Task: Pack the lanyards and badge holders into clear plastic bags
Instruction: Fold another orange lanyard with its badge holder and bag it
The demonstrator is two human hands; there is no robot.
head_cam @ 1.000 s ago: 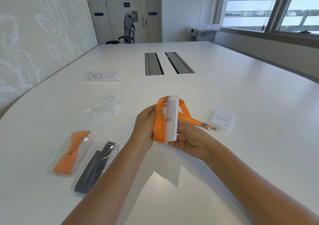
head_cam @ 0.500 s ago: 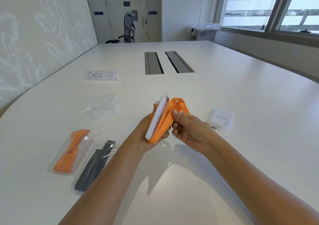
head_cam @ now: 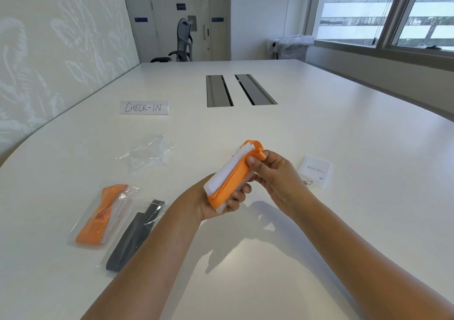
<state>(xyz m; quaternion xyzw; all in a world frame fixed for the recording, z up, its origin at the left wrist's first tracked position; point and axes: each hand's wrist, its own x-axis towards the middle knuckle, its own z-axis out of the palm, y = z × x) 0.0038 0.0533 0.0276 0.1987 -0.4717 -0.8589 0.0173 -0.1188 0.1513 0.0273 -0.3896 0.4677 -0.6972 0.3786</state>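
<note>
Above the table's middle, my left hand grips a white badge holder with an orange lanyard folded along it. My right hand pinches the lanyard's upper loop against the holder's far end. An empty crumpled clear bag lies further back on the left. Two filled clear bags lie at the near left, one with an orange lanyard and one with a dark grey lanyard. A second badge holder lies flat on the right, a metal clip at its near edge.
A paper sign reading CHECK-IN lies at the back left of the white table. Two cable slots are set in the table's centre. An office chair and a lined bin stand beyond the far end.
The loose lanyard strap and its clip, which trailed to the right, have been gathered onto the badge holder. The bundle has tilted from upright to slanting, and my right hand moved onto its top end.
</note>
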